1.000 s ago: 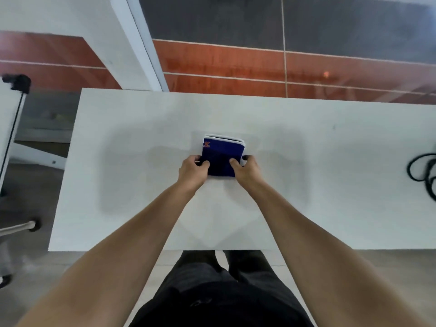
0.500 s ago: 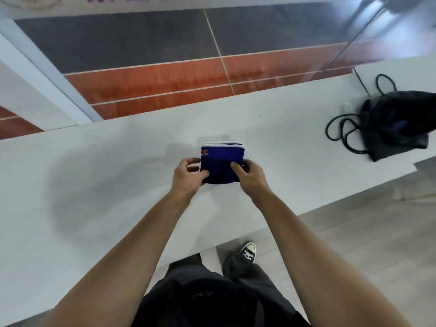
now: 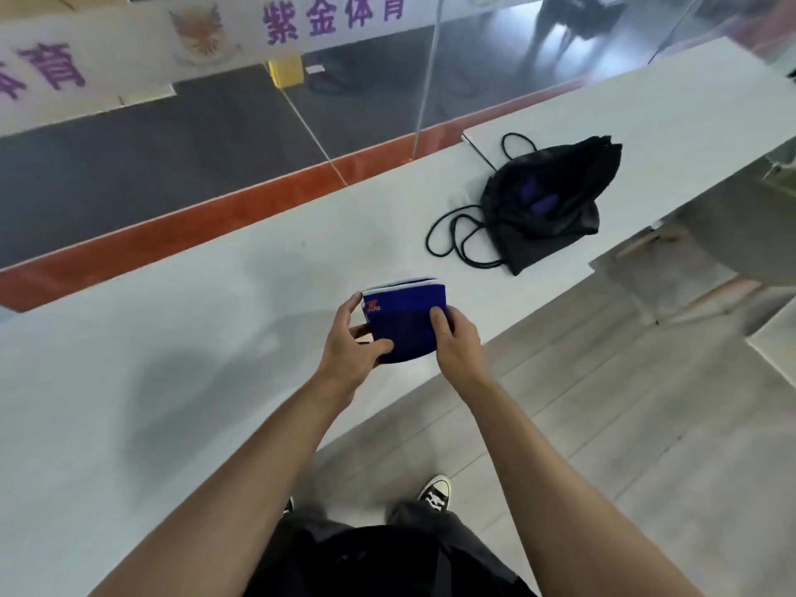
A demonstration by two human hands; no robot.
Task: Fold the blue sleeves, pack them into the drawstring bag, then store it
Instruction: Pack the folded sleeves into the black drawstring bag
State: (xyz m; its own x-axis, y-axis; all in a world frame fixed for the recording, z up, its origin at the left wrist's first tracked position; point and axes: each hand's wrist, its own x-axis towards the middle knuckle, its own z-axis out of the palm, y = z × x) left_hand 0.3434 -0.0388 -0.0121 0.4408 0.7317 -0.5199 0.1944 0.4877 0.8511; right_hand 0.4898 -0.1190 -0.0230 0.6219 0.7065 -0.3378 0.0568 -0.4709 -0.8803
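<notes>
Folded blue sleeves gripped by both hands, near edge hidden.

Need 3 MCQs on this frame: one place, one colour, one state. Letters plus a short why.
1. The drawstring bag lies where?
A. on the floor
B. on the white table, beyond the hands to the right
C. on a chair

2. The folded sleeves are?
A. blue
B. green
C. yellow

3. The sleeves are?
A. inside the bag
B. spread flat, untouched
C. held by both hands

Key: 1 B, the bag rests on the tabletop. 2 A, blue fabric with a white edge. 3 C, the left hand and the right hand grip the bundle.
</notes>
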